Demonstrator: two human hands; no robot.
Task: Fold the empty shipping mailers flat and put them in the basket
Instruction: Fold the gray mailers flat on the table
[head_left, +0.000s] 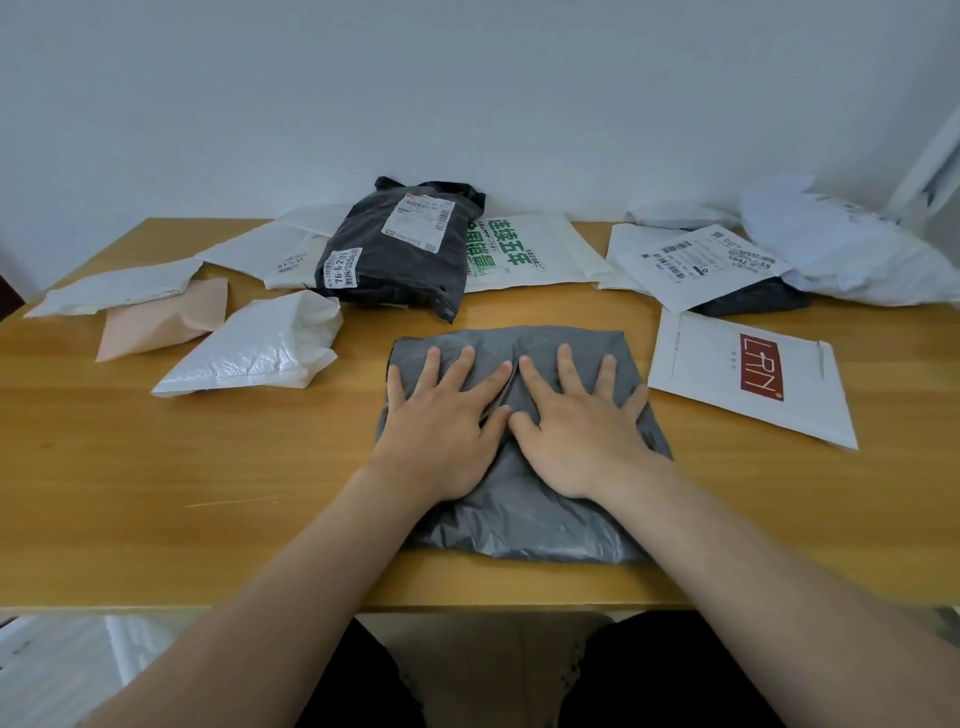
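A grey plastic mailer (524, 525) lies folded on the wooden table (208, 493) in front of me. My left hand (441, 421) and my right hand (576, 426) lie side by side on it, palms down, fingers straight and spread, pressing it flat. Other mailers are spread behind: a black one with labels (395, 249), a crumpled white one (260, 348), a white one with green print (524, 254) and a white one with a red logo (748, 379). No basket is in view.
A pink envelope (161, 322) and flat white mailers (119, 288) lie at the left. At the right are a labelled white mailer (701, 265) over a dark one and a puffy white bag (841, 249). A wall stands behind the table.
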